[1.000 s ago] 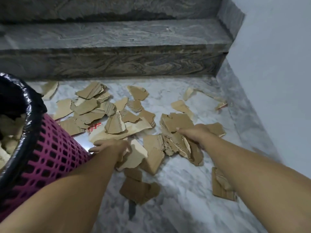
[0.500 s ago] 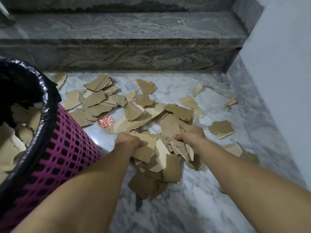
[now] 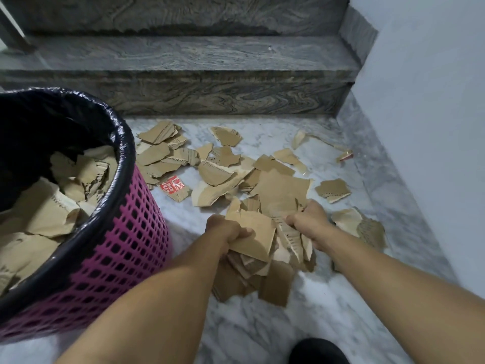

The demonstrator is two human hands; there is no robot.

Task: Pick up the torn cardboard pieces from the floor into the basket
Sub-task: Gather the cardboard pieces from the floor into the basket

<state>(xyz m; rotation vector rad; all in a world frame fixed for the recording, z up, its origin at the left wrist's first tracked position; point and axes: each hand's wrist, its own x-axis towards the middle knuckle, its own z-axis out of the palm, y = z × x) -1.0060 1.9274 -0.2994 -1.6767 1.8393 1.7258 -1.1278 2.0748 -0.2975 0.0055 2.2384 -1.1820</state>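
Both hands have drawn together: left hand (image 3: 227,233) and right hand (image 3: 307,223) clench a cardboard bundle (image 3: 265,248) between them; next, carry it leftward into the basket (image 3: 123,258).

A second ago my left hand (image 3: 225,233) and right hand (image 3: 307,222) lay apart on the scattered cardboard pieces (image 3: 210,169). Since then I have drawn them together, raking the nearer scraps into one bundle of cardboard (image 3: 258,248), now gripped from both sides, its lower pieces hanging loose below my fingers.
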